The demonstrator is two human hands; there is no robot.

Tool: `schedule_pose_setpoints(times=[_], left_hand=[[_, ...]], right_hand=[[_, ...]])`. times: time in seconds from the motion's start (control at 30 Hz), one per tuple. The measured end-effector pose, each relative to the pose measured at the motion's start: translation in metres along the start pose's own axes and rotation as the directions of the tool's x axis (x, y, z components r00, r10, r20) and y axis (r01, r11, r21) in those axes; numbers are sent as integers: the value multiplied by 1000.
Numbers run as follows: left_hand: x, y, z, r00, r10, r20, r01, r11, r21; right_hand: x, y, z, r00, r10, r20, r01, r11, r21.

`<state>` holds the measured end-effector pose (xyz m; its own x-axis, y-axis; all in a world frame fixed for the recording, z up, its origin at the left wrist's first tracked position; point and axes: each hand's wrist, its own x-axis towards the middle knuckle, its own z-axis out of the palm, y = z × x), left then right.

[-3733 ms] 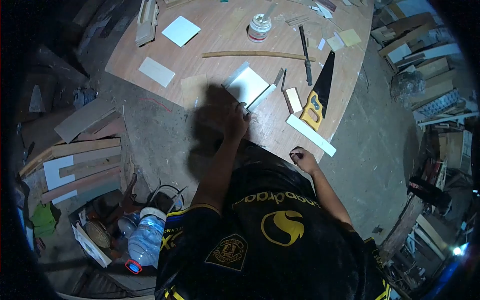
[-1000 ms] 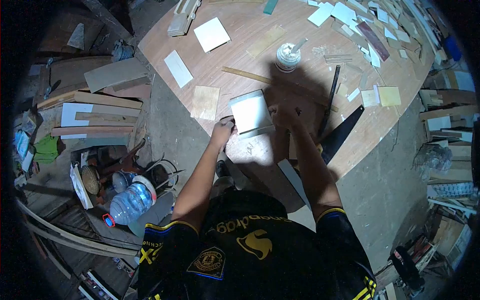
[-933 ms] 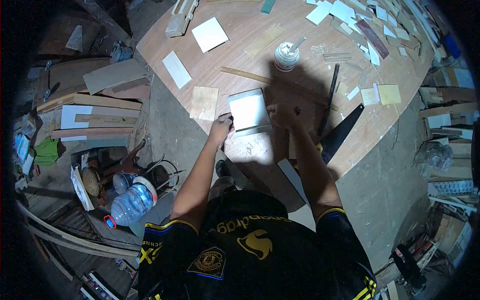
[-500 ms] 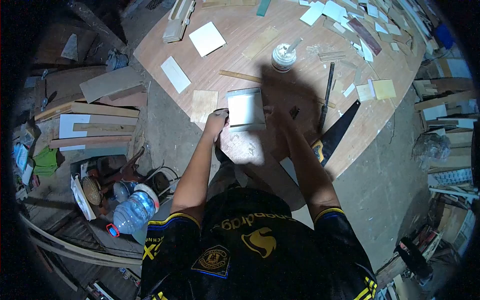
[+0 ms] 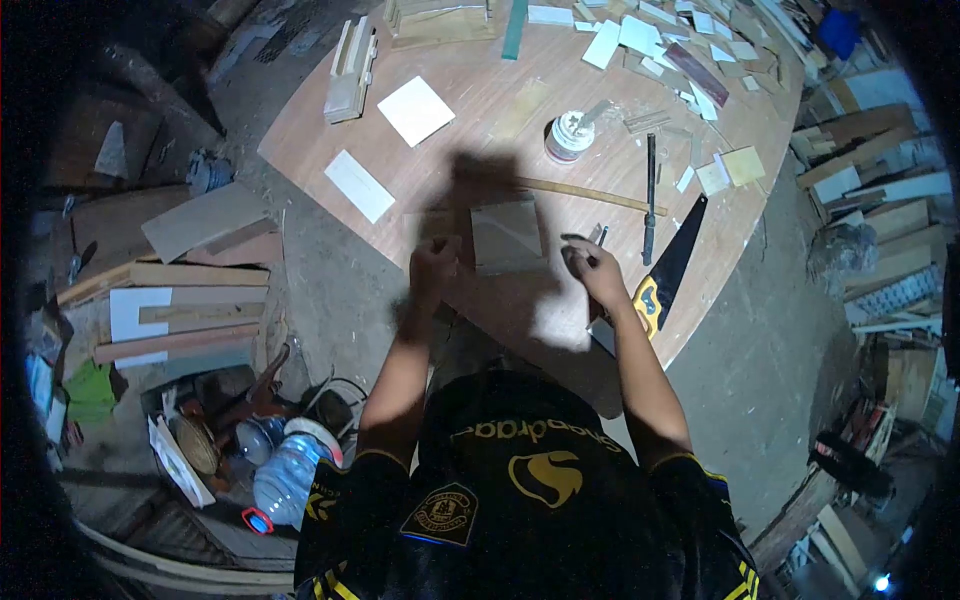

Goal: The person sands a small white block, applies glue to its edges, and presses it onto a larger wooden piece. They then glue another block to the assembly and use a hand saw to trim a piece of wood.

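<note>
A shallow square box [image 5: 508,238] with raised edges lies near the table's front corner, mostly in shadow. My left hand [image 5: 435,268] is just left of it, fingers curled in shade; whatever they may hold is hidden. To the right of the box, my right hand [image 5: 600,278] is over the table with thumb and fingers apart. A small thin dark item [image 5: 602,235] lies by its fingertips, too small to name. A handsaw [image 5: 676,255] with a yellow handle rests right of this hand, beside a long dark rod-like tool [image 5: 650,200].
A wooden strip [image 5: 595,193] lies behind the box. Farther back stands a white tub [image 5: 568,138] with a flat stick on it. White panels [image 5: 416,111] and several offcuts [image 5: 640,35] cover the table [image 5: 320,110]. Water bottles [image 5: 285,480] and stacked boards [image 5: 190,300] are at left.
My right hand has left the box's right side and moved right, toward the small dark item. My left hand has come off the box's left edge. The box now lies in shadow.
</note>
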<state>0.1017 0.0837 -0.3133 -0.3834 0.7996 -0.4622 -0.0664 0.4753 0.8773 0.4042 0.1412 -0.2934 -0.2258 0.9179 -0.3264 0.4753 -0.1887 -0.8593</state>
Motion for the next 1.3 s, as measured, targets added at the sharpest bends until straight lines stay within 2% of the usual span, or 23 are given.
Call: schedule_pose_setpoints(times=[0.07,0.1,0.13,0.2,0.27,0.3,0.33,0.37,0.4,0.43,0.5,0.57,0.6,0.67,0.7,0.77,0.8,0.87,0.9,1.0,1.17,1.23,1.3], left_hand=[[-7,-20,-12,993,14,119,-20,998,57],[-15,-25,-16,991,12,133,-19,998,51],[-23,-28,-19,983,-3,183,8,1000,-29],[-35,-29,-28,972,-16,236,44,993,-114],[-43,-10,-44,961,-49,271,55,998,-14],[-41,-4,-49,960,-47,277,54,998,-17],[-40,1,-56,948,-49,314,31,997,65],[-38,2,-62,936,-54,347,3,989,146],[-35,3,-69,936,-54,349,2,989,147],[-30,4,-75,905,-17,426,-39,992,124],[-19,8,-82,862,29,506,-89,991,95],[-12,8,-80,866,-34,498,18,999,38],[-8,10,-81,863,-27,504,11,999,35],[-3,14,-84,869,47,493,-43,999,-18],[-2,14,-87,866,46,498,-43,999,-17],[3,17,-89,867,162,472,-208,977,49],[6,18,-91,858,162,487,-209,977,44],[14,19,-95,839,96,536,-192,973,126],[17,6,-94,856,93,508,-164,982,98],[9,25,-91,863,51,503,-114,989,94],[11,32,-84,785,-17,619,-72,990,119],[14,26,-80,781,-29,624,33,999,5],[14,25,-77,793,-17,610,14,1000,10]], right_hand=[[-23,20,-5,999,3,-53,-6,997,-73],[-40,14,-9,993,31,-110,-50,983,-177],[-54,20,-12,988,41,-148,-68,981,-183],[-83,12,-15,961,4,-276,-121,905,-409],[-105,56,-21,965,91,-248,-232,740,-632],[-120,53,-16,970,71,-231,-213,700,-682],[-132,47,-12,976,54,-210,-193,657,-728],[-139,37,-7,976,55,-213,-195,657,-729],[-145,27,-1,939,194,-283,-342,581,-738],[-148,18,6,877,321,-356,-475,485,-734],[-153,30,14,868,297,-398,-495,466,-733],[-157,53,15,865,239,-441,-501,476,-723],[-158,63,15,862,235,-450,-506,476,-720],[-158,60,18,794,183,-580,-598,413,-687],[-162,58,16,789,196,-582,-602,438,-668],[-161,65,17,779,210,-590,-616,430,-660],[-163,70,13,771,221,-597,-628,417,-657],[-161,71,12,761,200,-618,-639,395,-660],[-159,72,11,758,197,-622,-644,378,-665],[-154,77,16,751,184,-635,-652,362,-666],[-161,51,27,722,275,-635,-689,366,-625],[-165,60,33,683,234,-692,-723,349,-596],[-170,76,33,678,216,-702,-726,349,-593]])
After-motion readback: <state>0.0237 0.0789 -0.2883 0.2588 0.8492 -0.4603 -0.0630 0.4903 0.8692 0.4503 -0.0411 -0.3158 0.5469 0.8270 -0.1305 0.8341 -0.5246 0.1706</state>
